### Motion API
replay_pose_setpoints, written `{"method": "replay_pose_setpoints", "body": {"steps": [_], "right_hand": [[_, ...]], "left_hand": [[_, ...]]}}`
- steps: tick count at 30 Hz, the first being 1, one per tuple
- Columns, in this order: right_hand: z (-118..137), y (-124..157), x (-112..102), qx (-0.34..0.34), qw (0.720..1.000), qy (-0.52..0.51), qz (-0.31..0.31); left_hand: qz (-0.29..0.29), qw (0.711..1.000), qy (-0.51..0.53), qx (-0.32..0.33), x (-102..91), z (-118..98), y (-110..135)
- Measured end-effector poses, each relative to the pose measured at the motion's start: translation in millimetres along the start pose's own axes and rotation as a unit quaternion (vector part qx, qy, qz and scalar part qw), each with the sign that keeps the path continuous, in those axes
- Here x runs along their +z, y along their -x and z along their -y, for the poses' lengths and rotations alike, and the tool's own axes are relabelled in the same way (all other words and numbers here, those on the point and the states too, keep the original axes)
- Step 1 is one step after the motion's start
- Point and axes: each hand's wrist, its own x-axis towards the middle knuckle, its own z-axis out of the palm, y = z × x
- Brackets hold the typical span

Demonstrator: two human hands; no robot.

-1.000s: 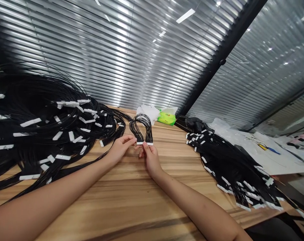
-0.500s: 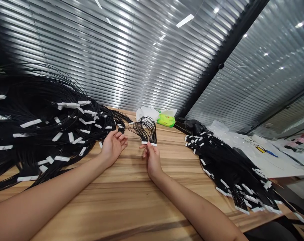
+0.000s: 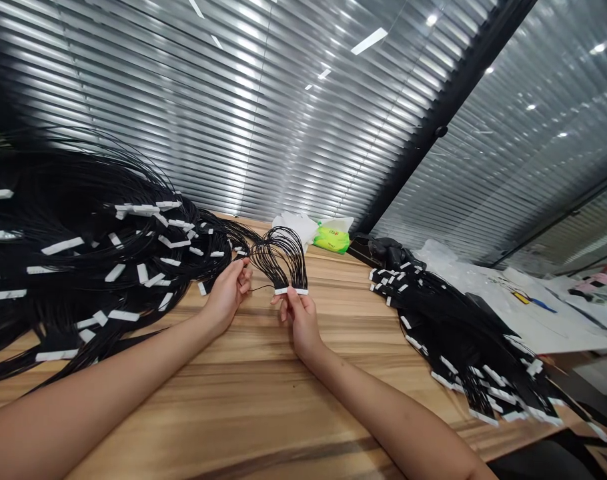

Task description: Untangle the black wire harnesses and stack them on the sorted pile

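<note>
Item: wire loop (image 3: 279, 257), black strands bent into an arch, its white end tabs (image 3: 291, 291) side by side, held just above the surface (image 3: 263, 373) at centre
Right hand (image 3: 298, 319): pinching the tabs from below
Left hand (image 3: 227, 291): open and apart half a second ago, now closed on the loop's 9 o'clock strands, so both hands grip it again
Heap of like wires (image 3: 83, 253), 9 o'clock; stacked pile (image 3: 458, 333), 3 o'clock
Container: green packet (image 3: 332, 239), 12 o'clock, white sheet protruding

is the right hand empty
No, the right hand pinches the white end strips of a looped black cable bundle between its thumb and fingers.
</note>
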Motion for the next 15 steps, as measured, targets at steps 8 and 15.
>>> {"method": "replay_pose_setpoints", "body": {"steps": [8, 15], "right_hand": [[2, 3, 1, 0.007, 1.0, -0.007, 0.02], [5, 12, 3, 0.01, 0.999, -0.038, 0.03]], "left_hand": [[-0.034, 0.999, 0.039, 0.016, -4.5, 3, -8], [-0.029, 0.999, 0.019, 0.029, -2.6, 3, -4]]}}
